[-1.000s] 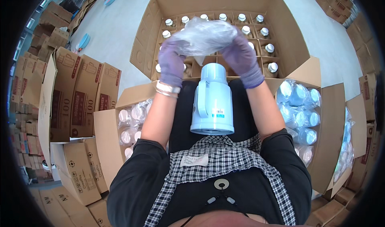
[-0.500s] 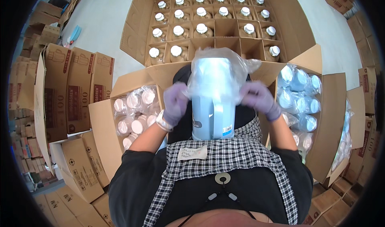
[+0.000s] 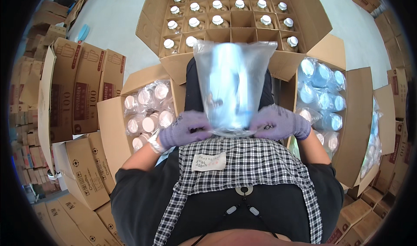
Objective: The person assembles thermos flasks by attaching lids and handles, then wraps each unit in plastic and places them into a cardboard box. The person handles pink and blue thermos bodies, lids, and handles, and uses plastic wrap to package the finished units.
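A light blue jug (image 3: 226,81) with a handle stands before my apron, seen through a clear plastic bag (image 3: 264,61) that covers it from top to base. My left hand (image 3: 187,128), in a purple glove, closes on the bag's gathered edge at the left of the jug's base. On the other side, my gloved right hand (image 3: 280,122) pinches the same edge, its fingertips slightly blurred. Beyond the jug sits a divided carton (image 3: 319,26) holding several clear bottles (image 3: 217,21) with white caps.
At the left, an open carton (image 3: 108,124) holds pink-lidded, plastic-wrapped items (image 3: 150,123). Another open carton (image 3: 358,120) at the right holds blue wrapped items (image 3: 323,100). Stacked brown cartons (image 3: 89,96) line the left side, with more cartons (image 3: 397,81) at the far right.
The bag has come down over the jug, from its upper part to its base. Both hands have moved down towards my apron with the bag's edge.
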Demonstrator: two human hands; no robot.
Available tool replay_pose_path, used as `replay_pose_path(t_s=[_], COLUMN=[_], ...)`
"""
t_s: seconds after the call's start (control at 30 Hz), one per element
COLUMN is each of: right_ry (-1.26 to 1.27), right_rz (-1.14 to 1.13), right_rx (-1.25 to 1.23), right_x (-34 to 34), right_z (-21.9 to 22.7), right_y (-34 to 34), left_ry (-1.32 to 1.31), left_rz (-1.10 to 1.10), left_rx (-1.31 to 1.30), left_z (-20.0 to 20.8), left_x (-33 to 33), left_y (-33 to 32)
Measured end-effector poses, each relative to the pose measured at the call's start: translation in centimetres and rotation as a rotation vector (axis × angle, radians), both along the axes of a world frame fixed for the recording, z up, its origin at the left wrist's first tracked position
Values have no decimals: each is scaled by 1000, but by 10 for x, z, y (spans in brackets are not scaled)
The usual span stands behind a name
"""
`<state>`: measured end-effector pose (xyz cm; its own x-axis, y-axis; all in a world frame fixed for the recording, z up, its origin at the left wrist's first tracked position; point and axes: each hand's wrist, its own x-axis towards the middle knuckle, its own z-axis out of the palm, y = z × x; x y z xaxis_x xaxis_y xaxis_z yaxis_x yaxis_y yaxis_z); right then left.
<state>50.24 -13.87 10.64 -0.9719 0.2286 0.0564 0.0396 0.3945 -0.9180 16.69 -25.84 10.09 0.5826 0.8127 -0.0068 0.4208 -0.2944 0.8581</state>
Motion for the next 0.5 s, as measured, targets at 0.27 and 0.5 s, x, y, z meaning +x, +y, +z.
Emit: replay_pose_path(t_s=[0.27, 0.5], right_ry=[-148, -324], right_rz=[138, 328], right_rx=[26, 457], right_x=[-64, -147], right_z=[6, 30], right_y=[-4, -25], left_ry=[226, 499], left_rz=[666, 286], left_rx=[104, -299], left_z=[35, -3], left_x=[12, -7], left_y=[71, 143])
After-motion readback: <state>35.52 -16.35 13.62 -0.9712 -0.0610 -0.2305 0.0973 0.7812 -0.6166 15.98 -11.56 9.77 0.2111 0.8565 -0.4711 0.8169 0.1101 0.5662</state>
